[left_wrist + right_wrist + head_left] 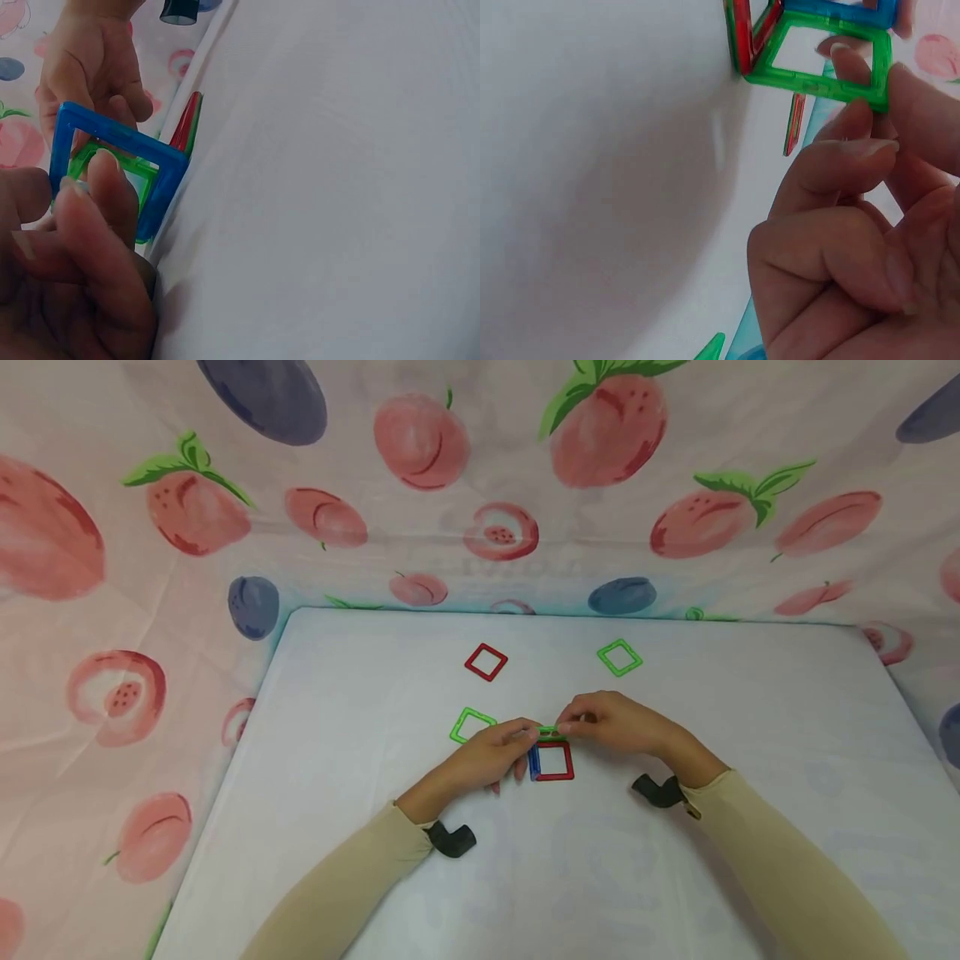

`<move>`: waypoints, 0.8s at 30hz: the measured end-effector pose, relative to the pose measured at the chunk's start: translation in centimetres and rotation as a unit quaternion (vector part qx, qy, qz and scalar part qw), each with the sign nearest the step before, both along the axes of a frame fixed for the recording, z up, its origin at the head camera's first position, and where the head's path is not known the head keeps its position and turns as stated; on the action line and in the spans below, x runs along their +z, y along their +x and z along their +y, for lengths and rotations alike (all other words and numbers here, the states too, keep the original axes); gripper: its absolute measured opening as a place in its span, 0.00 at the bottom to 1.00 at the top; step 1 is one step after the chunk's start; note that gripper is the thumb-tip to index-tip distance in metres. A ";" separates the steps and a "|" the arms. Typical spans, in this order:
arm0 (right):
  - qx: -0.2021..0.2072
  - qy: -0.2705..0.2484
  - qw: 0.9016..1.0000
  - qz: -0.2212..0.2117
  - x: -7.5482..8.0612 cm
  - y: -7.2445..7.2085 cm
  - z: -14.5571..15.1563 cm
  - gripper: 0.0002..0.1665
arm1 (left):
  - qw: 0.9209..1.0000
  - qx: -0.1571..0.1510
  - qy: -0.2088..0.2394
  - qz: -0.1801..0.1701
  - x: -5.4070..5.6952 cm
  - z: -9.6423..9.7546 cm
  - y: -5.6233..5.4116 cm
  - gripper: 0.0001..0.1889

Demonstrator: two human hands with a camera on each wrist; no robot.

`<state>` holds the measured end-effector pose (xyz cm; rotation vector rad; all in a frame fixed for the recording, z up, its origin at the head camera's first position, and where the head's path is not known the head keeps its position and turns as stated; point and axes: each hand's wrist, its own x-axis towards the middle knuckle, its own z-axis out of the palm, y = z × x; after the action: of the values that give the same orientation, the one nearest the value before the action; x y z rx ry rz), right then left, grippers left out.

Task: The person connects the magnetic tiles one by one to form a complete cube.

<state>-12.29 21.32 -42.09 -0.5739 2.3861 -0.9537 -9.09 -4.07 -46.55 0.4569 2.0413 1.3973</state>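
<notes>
Head view: both hands are meeting at mid-table [750,710] over a small build. The left hand [495,756] is pinching the upright blue square [112,161], and the right hand [611,722] is pinching a green square [821,56] upright against the flat red square [553,761]. By my reading, three pieces are joining, with walls left to add. Three loose squares are lying apart: green [471,725], red [485,662], green [619,657].
</notes>
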 end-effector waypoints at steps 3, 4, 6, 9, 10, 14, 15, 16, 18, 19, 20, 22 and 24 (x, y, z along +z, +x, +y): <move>0.002 -0.001 1.000 -0.007 0.1 -0.2 0.1 0.09 | 1.000 0.006 -0.003 0.002 0.2 0.0 0.0 0.18; 0.000 0.003 1.000 -0.006 0.1 -0.3 0.2 0.11 | 1.000 0.008 -0.004 0.000 0.2 0.0 0.0 0.18; -0.012 0.016 1.000 0.009 0.3 -0.6 0.6 0.13 | 1.000 0.012 -0.006 -0.006 0.2 0.1 0.0 0.17; -0.047 0.059 0.995 0.066 0.6 -1.4 1.8 0.16 | 1.000 0.018 -0.006 -0.015 0.1 0.2 0.1 0.16; -0.060 0.076 0.991 0.087 0.7 -1.7 2.3 0.17 | 1.000 0.020 -0.006 -0.016 0.1 0.3 0.1 0.16; -0.095 0.147 0.976 0.128 1.0 -3.1 4.3 0.22 | 0.999 0.026 0.003 -0.024 0.0 0.4 0.2 0.16; -0.097 0.162 0.974 0.126 1.0 -3.5 4.8 0.24 | 0.999 0.026 0.005 -0.027 0.0 0.4 0.2 0.16; -0.103 0.178 0.971 0.120 1.0 -3.8 5.3 0.25 | 0.999 0.026 0.006 -0.028 0.1 0.4 0.2 0.16; -0.109 0.204 0.967 0.104 0.8 -4.3 6.1 0.25 | 0.999 0.026 0.008 -0.030 0.1 0.4 0.2 0.16; -0.112 0.215 0.965 0.098 0.7 -4.6 6.4 0.24 | 0.999 0.026 0.008 -0.030 0.1 0.4 0.2 0.17; -0.112 0.226 0.963 0.093 0.6 -4.8 6.7 0.23 | 0.999 0.026 0.008 -0.029 0.2 0.4 0.2 0.17; -0.110 0.242 0.961 0.078 0.3 -5.1 7.2 0.18 | 0.999 0.028 0.007 -0.029 0.2 0.3 0.2 0.17; -0.100 0.249 0.961 0.065 0.1 -5.2 7.4 0.14 | 0.999 0.029 0.007 -0.031 0.2 0.2 0.3 0.18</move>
<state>-17.46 28.72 -41.99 -0.2096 2.7014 -0.3621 -8.82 -3.86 -46.39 0.3579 2.0124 1.4427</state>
